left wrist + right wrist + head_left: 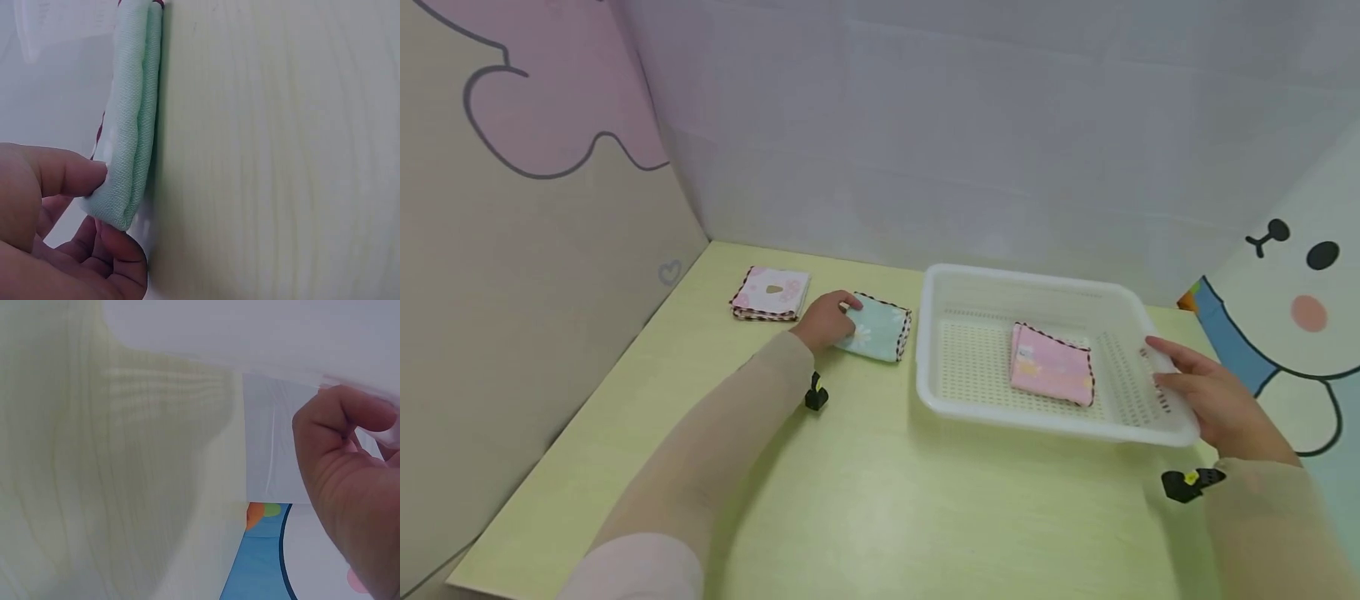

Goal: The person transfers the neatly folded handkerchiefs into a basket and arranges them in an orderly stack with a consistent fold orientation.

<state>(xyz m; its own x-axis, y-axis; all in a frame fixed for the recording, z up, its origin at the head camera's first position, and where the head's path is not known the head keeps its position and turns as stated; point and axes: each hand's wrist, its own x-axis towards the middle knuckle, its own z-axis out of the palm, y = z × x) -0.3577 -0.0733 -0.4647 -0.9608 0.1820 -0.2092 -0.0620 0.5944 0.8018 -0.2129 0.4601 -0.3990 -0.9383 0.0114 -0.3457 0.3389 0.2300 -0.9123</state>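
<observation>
A folded mint-green cloth (pixel 876 328) with a dark checked edge lies left of the basket. My left hand (pixel 827 321) pinches its left end; in the left wrist view the thumb is on top of the folded cloth (pixel 128 119) and the fingers are beneath. My right hand (pixel 1217 400) grips the right rim of a white plastic basket (pixel 931 350), its fingers curled over the edge. In the right wrist view the basket's side (pixel 250 334) hangs over the table with a shadow under it. A folded pink cloth (pixel 1052 365) lies inside the basket.
Another folded cloth (pixel 771 292), white and pink with a checked edge, lies at the table's back left. The pale yellow-green table (pixel 925 517) meets a grey-white wall (pixel 962 125) behind and printed panels at both sides.
</observation>
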